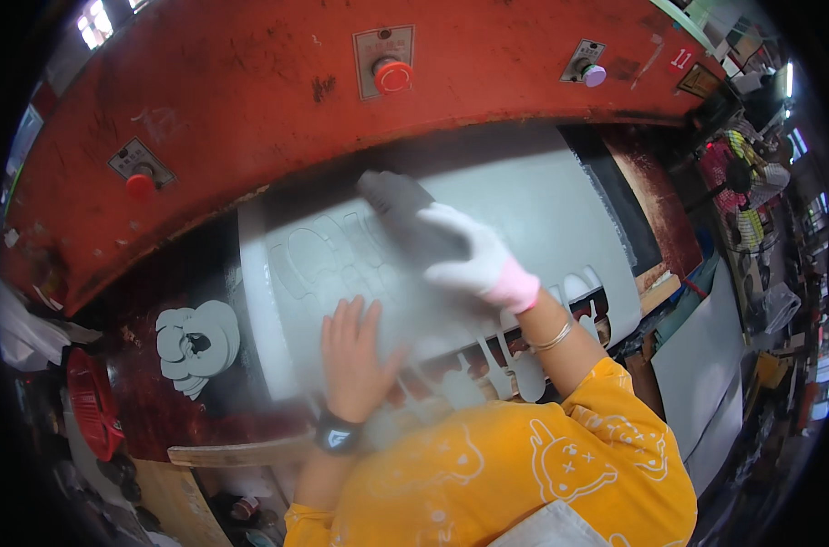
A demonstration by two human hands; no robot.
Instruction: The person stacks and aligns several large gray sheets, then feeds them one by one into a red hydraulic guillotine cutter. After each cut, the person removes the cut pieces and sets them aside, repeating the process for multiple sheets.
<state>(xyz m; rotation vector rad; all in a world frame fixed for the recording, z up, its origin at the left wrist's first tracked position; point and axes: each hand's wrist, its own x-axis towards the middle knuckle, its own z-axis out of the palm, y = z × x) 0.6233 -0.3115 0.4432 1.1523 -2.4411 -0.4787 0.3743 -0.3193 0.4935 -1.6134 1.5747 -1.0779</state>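
A pale grey sheet (pixel 533 210) lies on the dark bed of a red press. Curved outlines are cut into its left part, and notched cut-outs run along its near edge. My left hand (pixel 352 351), bare and with a black band at the wrist, rests on the sheet with its fingers stretched out. My right hand (pixel 473 255), in a white glove with a pink cuff, grips a dark grey cutting die (pixel 401 205), tilted over the middle of the sheet. Motion smears the die, so its exact shape and whether it touches the sheet are unclear.
Beyond the sheet rises the red press beam (pixel 278 82), with a red push button (pixel 392 77) at its middle. A stack of cut grey pieces (pixel 200 346) lies left of the sheet. A red basket (pixel 92 406) stands at the far left, a fan (pixel 742 182) at the right.
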